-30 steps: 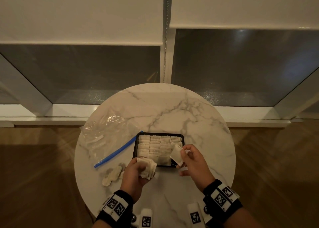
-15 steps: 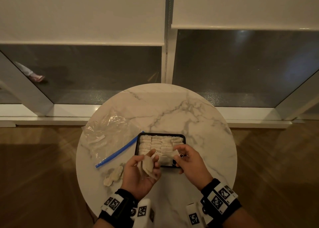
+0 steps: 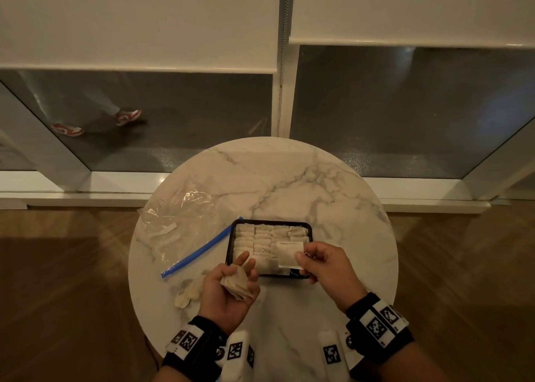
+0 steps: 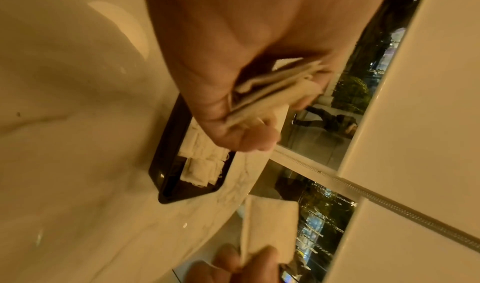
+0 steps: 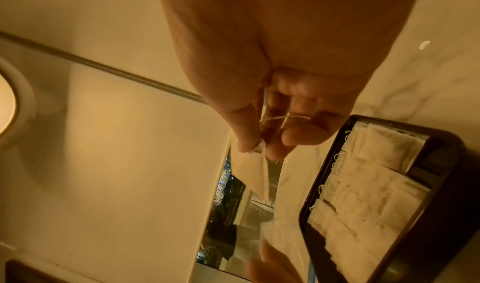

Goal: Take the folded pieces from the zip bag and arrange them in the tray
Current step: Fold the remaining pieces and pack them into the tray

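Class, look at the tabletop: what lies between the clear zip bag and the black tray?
In the head view, the bag's blue zip strip lies slantwise between the zip bag and the tray, its far end reaching the tray's corner; otherwise bare marble table.

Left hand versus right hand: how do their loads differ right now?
The left hand cups a small stack of folded pieces in its palm, near the tray's front left corner. The right hand pinches a single folded piece by one edge, held flat above the tray's front right part. Both loads are the same pale folded pieces.
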